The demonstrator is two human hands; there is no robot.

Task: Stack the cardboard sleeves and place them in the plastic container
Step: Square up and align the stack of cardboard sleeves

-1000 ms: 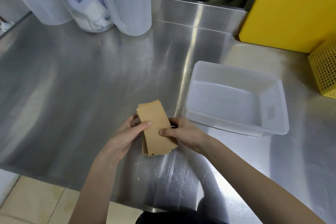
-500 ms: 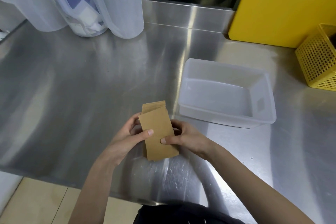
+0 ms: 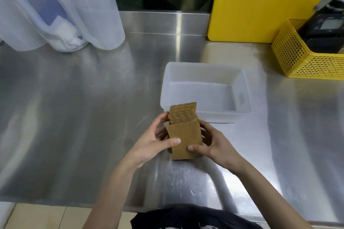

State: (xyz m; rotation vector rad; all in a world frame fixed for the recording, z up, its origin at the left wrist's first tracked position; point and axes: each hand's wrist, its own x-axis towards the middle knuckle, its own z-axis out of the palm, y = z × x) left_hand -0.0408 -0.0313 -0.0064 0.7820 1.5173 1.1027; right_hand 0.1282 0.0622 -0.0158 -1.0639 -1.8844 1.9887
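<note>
— What were the sleeves like?

— Flat brown cardboard sleeves (image 3: 183, 135), gathered on edge into a bundle. The front one showed a smooth face; those behind it stuck up higher and showed ribbed, corrugated surfaces, their top edges uneven.

— And where was the bundle?

— Held just above the steel counter (image 3: 74, 117), which was brushed and scuffed, with streaky glare. It sat directly in front of the plastic container (image 3: 242, 109), a translucent white rectangular tub with a rolled rim, and overlapped its near wall in the view. No sleeve lay inside the tub.

— How did the hands sit?

— The left hand (image 3: 152, 143) cupped the bundle's left side, thumb pressed flat across the front sleeve, fingers curled around the back. The right hand (image 3: 216, 147) mirrored it on the right side, thumb on the lower front. Both were grasping the stack, forearms angled in from below.

— Anything else on the counter?

— Frosted plastic jugs (image 3: 96, 15) at the far left, a yellow perforated basket (image 3: 301, 59) at the far right, a yellow board (image 3: 260, 2) behind.
</note>
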